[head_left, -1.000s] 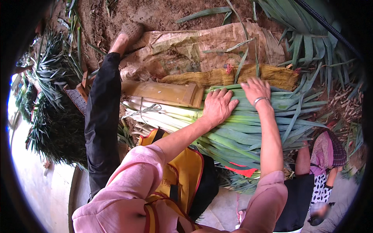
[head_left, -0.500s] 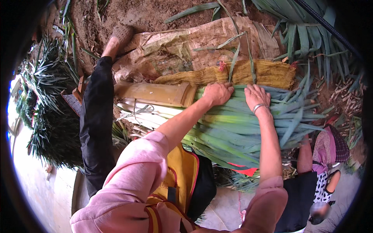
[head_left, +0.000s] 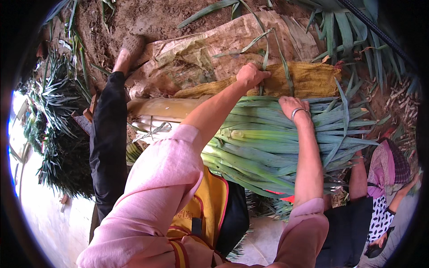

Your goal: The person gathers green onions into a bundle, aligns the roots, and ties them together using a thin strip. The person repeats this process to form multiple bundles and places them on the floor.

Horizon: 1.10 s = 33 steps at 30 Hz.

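Note:
A thick bundle of leeks [head_left: 250, 134] lies across in front of me, white stalks to the left and green leaves fanned to the right. My left hand [head_left: 253, 76] is just beyond its far edge, over a yellow mesh sack [head_left: 313, 80]. Its fingers are closed on a narrow leaf strip [head_left: 266, 56] that runs down toward the bundle. On the leaves, my right hand [head_left: 294, 107], with a bracelet at the wrist, presses with bent fingers at the far edge; its fingertips are partly hidden. A tan trough-like piece [head_left: 165, 106] lies beside the stalks, partly behind my left forearm.
A muddy tan sheet [head_left: 232, 40] covers the soil beyond the sack. More leek leaves [head_left: 344, 31] lie at far right, and dark green piles [head_left: 60, 138] at left. My black-trousered leg [head_left: 106, 143] stretches along the left. A person in a spotted sleeve [head_left: 380, 219] is at lower right.
My left hand has lifted off the leek leaves and moved away from me to the leaf strip over the sack. My right hand stays on the leaves, its fingers now more bent.

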Available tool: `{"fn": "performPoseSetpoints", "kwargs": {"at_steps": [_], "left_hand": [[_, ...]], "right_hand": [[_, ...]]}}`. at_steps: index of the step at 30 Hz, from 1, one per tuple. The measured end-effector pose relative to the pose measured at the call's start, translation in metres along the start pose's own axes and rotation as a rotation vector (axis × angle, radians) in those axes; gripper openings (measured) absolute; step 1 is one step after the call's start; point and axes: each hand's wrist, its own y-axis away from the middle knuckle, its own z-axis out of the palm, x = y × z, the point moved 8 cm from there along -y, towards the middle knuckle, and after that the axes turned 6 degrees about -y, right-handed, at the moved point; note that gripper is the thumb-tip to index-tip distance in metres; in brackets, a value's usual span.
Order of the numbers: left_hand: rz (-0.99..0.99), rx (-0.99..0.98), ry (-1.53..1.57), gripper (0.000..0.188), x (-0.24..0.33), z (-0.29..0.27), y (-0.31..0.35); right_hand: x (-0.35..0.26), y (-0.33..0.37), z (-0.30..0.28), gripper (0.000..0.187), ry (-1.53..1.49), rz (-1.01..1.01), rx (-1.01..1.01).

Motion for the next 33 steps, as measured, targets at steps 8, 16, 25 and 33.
{"fn": "performPoseSetpoints", "kwargs": {"at_steps": [8, 16, 25, 33], "left_hand": [[0.605, 0.155, -0.232, 0.033, 0.075, -0.001, 0.076], [0.391, -0.094, 0.417, 0.033, 0.08, -0.014, 0.212], [0.731, 0.103, 0.042, 0.015, 0.113, 0.041, 0.27], [0.853, 0.227, -0.217, 0.013, 0.12, 0.064, 0.28]], "right_hand": [[0.003, -0.006, 0.006, 0.043, -0.005, 0.03, -0.018], [-0.003, -0.007, -0.002, 0.04, 0.029, -0.056, -0.007], [0.015, -0.021, -0.03, 0.071, -0.57, -0.148, 0.302], [0.109, 0.107, -0.121, 0.049, -1.233, -0.415, 0.838]]}}
